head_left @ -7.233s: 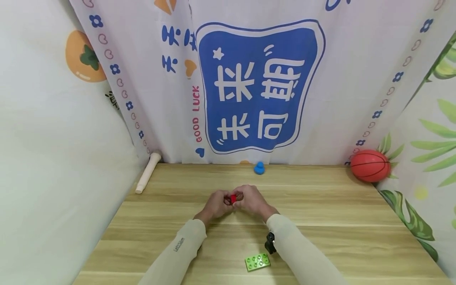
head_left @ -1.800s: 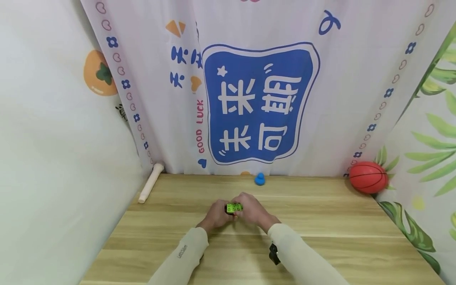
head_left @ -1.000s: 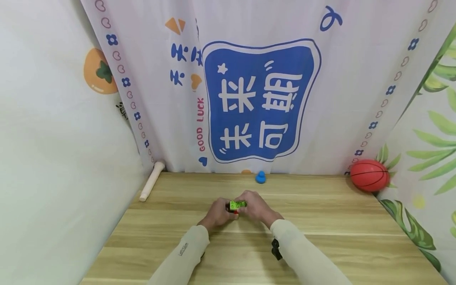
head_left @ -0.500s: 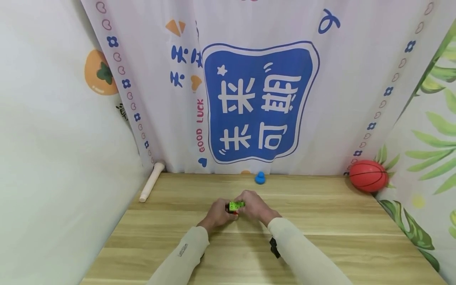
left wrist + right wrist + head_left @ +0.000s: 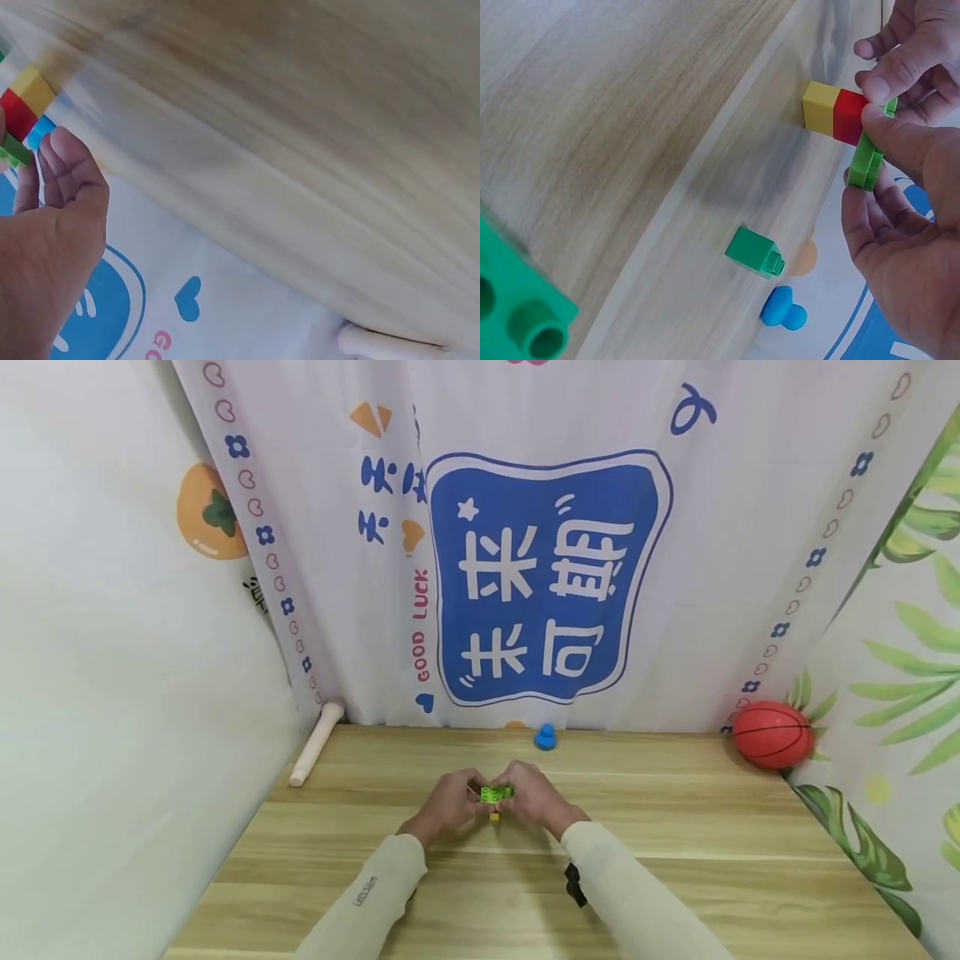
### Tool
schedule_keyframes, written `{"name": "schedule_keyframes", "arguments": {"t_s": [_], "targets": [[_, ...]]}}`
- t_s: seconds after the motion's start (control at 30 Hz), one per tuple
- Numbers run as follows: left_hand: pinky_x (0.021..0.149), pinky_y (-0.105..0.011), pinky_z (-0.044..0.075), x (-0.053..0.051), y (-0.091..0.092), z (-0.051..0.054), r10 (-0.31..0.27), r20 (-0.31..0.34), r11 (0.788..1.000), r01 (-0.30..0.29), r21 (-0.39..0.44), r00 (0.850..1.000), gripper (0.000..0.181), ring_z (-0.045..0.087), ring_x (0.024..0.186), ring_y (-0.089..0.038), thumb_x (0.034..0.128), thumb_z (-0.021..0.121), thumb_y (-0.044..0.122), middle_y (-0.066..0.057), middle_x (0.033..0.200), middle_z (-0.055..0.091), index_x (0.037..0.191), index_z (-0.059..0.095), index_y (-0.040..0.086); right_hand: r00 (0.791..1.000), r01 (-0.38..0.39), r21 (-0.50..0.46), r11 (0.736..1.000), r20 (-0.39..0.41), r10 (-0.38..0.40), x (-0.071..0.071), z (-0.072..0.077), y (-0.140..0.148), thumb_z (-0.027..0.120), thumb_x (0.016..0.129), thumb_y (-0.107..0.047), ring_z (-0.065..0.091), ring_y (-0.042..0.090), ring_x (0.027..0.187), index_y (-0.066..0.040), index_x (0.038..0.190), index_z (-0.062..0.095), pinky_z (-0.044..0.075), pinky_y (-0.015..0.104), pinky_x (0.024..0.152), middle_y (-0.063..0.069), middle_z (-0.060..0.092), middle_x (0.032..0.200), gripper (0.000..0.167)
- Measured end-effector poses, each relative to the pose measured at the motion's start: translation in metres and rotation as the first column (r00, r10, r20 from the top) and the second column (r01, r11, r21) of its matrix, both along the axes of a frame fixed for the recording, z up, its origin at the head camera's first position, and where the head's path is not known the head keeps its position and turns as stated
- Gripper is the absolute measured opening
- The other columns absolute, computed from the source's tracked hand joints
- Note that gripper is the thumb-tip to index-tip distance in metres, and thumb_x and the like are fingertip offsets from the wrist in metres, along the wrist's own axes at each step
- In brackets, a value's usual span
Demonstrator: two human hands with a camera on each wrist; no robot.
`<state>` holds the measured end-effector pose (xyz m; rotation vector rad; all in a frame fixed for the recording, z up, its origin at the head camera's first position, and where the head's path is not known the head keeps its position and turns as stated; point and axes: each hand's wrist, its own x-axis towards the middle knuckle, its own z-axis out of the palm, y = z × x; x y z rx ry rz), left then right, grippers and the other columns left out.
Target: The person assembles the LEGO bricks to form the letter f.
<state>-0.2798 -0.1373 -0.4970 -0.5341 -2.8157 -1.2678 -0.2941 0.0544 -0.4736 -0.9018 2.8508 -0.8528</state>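
Observation:
Over the middle of the table, a light green studded plate [image 5: 491,794] sits against a red brick [image 5: 848,116], joined to a yellow brick [image 5: 494,816]. My right hand [image 5: 531,793] pinches the plate between thumb and fingers. Close on the other side is my left hand [image 5: 452,800], its fingers loosely spread. In the left wrist view, the left thumb and fingers [image 5: 75,157] stand apart beside the stack. The left thumb overlaps the plate's far end in the right wrist view; whether it touches I cannot tell. Part of the plate is hidden by the right thumb.
A green brick [image 5: 751,250] lies near a blue knobbed toy [image 5: 546,737] at the table's back. Another green brick [image 5: 525,307] looms close to the right wrist camera. A pale stick [image 5: 317,745] lies back left; a red ball [image 5: 772,734] sits back right.
The green plate, earlier lying near the front of the table, is now on the red brick in my hands. My left hand has loosened and shifted left, exposing the yellow brick.

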Motion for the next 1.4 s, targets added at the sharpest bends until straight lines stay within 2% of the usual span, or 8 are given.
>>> {"name": "schedule_keyframes", "arguments": {"t_s": [0.23, 0.43, 0.67, 0.8, 0.97, 1.2, 1.3, 1.4], "targets": [[0.075, -0.023, 0.059, -0.002, -0.006, -0.001, -0.001, 0.041, 0.998, -0.001, 0.058, 0.999, 0.02, 0.067, 0.084, -0.011, 0.0882, 0.088, 0.007, -0.006, 0.094, 0.076, 0.103, 0.076, 0.003, 0.997, 0.075, 0.001, 0.997, 0.031, -0.075, 0.003, -0.002, -0.002, 0.086, 0.089, -0.003, 0.068, 0.019, 0.102, -0.005, 0.11, 0.08, 0.061, 0.036, 0.087, 0.008, 0.079, 0.112, 0.021], [0.069, -0.023, 0.058, -0.006, -0.008, -0.002, -0.024, 0.105, 0.991, 0.01, 0.134, 0.994, 0.021, 0.066, 0.083, -0.013, 0.0871, 0.088, 0.003, -0.008, 0.094, 0.074, 0.103, 0.075, 0.001, 0.987, 0.153, -0.054, 0.987, 0.05, -0.15, 0.005, -0.005, -0.001, 0.088, 0.088, -0.005, 0.067, 0.02, 0.101, -0.009, 0.104, 0.067, 0.06, 0.04, 0.088, 0.006, 0.073, 0.109, 0.026], [0.065, -0.026, 0.059, -0.011, -0.008, -0.005, -0.035, 0.182, 0.981, -0.001, 0.193, 0.983, 0.02, 0.064, 0.079, -0.014, 0.0876, 0.087, 0.002, -0.007, 0.092, 0.072, 0.103, 0.075, 0.002, 0.991, 0.127, -0.084, 0.988, 0.049, -0.123, 0.004, -0.008, 0.005, 0.086, 0.089, -0.001, 0.066, 0.021, 0.101, -0.009, 0.105, 0.07, 0.06, 0.043, 0.09, 0.007, 0.074, 0.109, 0.024], [0.066, -0.026, 0.058, -0.012, -0.008, -0.004, -0.038, 0.2, 0.978, -0.005, 0.208, 0.979, 0.018, 0.063, 0.078, -0.013, 0.0885, 0.086, 0.001, -0.006, 0.091, 0.071, 0.103, 0.075, 0.003, 0.994, 0.101, -0.103, 0.99, 0.06, -0.095, 0.007, -0.005, 0.012, 0.083, 0.09, 0.001, 0.07, 0.027, 0.111, -0.009, 0.108, 0.073, 0.061, 0.047, 0.095, 0.009, 0.077, 0.115, 0.023], [0.067, -0.027, 0.059, -0.01, -0.011, -0.004, -0.036, 0.215, 0.975, -0.013, 0.223, 0.976, 0.021, 0.063, 0.08, -0.014, 0.0875, 0.086, 0.0, -0.007, 0.092, 0.071, 0.105, 0.075, 0.002, 0.989, 0.138, -0.146, 0.98, 0.081, -0.127, 0.009, -0.004, 0.03, 0.078, 0.095, -0.005, 0.071, 0.034, 0.122, -0.009, 0.112, 0.075, 0.059, 0.053, 0.103, 0.01, 0.078, 0.122, 0.018], [0.068, -0.024, 0.058, -0.01, -0.011, -0.005, -0.014, 0.236, 0.978, -0.036, 0.206, 0.972, 0.026, 0.064, 0.087, -0.016, 0.0864, 0.088, 0.002, -0.009, 0.098, 0.072, 0.109, 0.075, 0.003, 0.969, 0.246, -0.152, 0.957, 0.061, -0.239, 0.005, -0.01, 0.074, 0.074, 0.099, -0.008, 0.071, 0.03, 0.112, -0.004, 0.111, 0.075, 0.059, 0.051, 0.099, 0.011, 0.077, 0.115, 0.013], [0.069, -0.024, 0.058, -0.01, -0.01, -0.004, -0.005, 0.244, 0.978, -0.047, 0.204, 0.97, 0.026, 0.063, 0.088, -0.017, 0.0865, 0.088, 0.002, -0.008, 0.099, 0.071, 0.109, 0.075, 0.004, 0.968, 0.236, -0.145, 0.961, 0.123, -0.22, 0.006, -0.015, 0.089, 0.075, 0.1, -0.011, 0.071, 0.031, 0.114, -0.002, 0.118, 0.074, 0.059, 0.051, 0.101, 0.014, 0.075, 0.12, 0.02], [0.069, -0.027, 0.06, -0.01, -0.011, -0.005, -0.012, 0.24, 0.976, -0.041, 0.214, 0.971, 0.025, 0.063, 0.086, -0.016, 0.0869, 0.087, 0.001, -0.008, 0.098, 0.071, 0.108, 0.075, 0.003, 0.966, 0.185, -0.148, 0.971, 0.207, -0.153, 0.008, -0.021, 0.098, 0.077, 0.099, -0.012, 0.071, 0.034, 0.117, 0.003, 0.132, 0.068, 0.059, 0.051, 0.103, 0.018, 0.072, 0.128, 0.037]]}}
